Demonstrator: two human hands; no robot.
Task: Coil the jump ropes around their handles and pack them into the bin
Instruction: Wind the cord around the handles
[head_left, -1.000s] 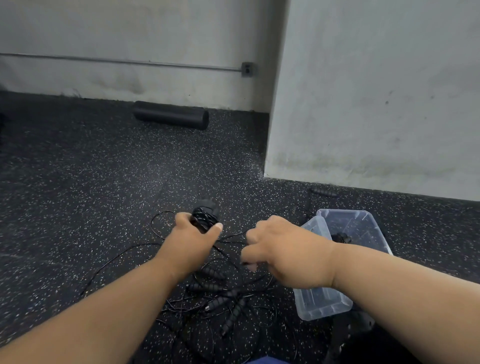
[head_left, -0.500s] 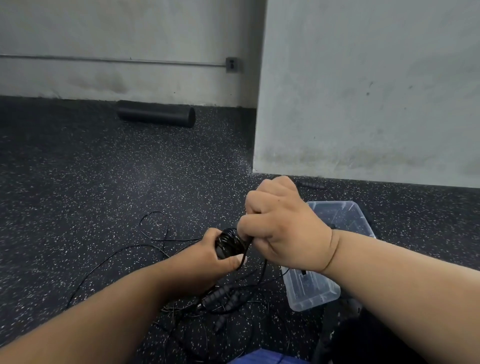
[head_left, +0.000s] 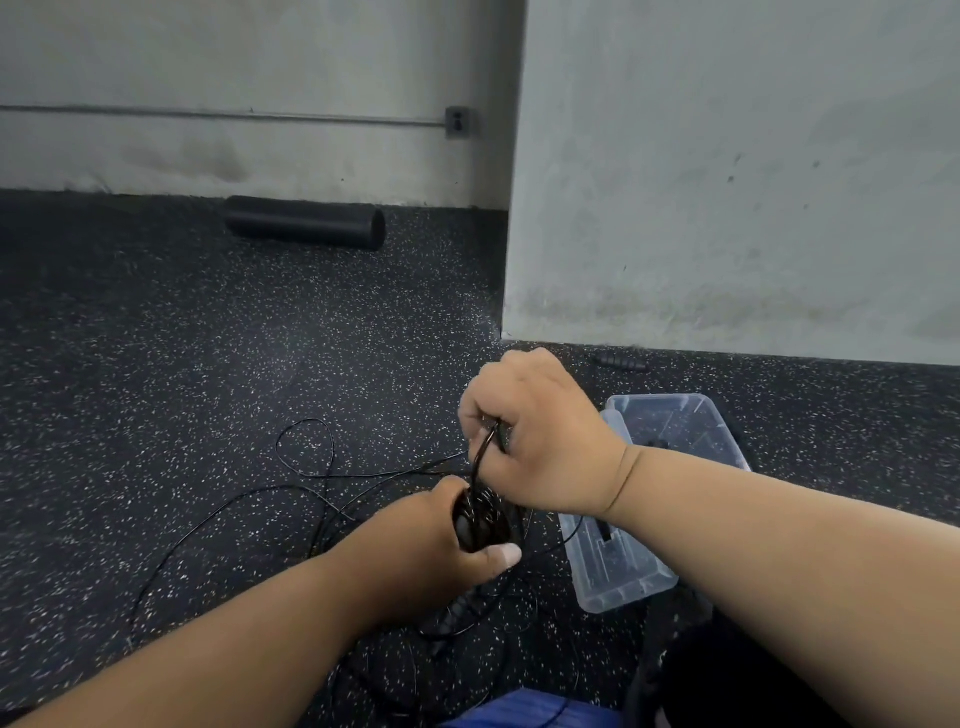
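Observation:
My left hand (head_left: 431, 545) grips a pair of black jump rope handles wrapped in coils of thin black rope (head_left: 483, 517). Just above it, my right hand (head_left: 535, 441) pinches the rope's free strand, which runs down taut to the coil. Loose black rope (head_left: 306, 470) trails in loops over the floor to the left. More handles and tangled rope (head_left: 457, 613) lie under my left hand, partly hidden. The clear plastic bin (head_left: 618, 587) stands on the floor to the right, behind my right forearm, with something dark inside.
A black foam roller (head_left: 306, 222) lies by the back wall. One lone black handle (head_left: 621, 362) rests at the foot of the grey wall on the right. A dark item (head_left: 727, 675) and blue fabric (head_left: 524, 712) sit at the bottom edge.
My right hand has risen from the coil, drawing the strand up. My left hand has pulled the wrapped handles nearer to me and to the right.

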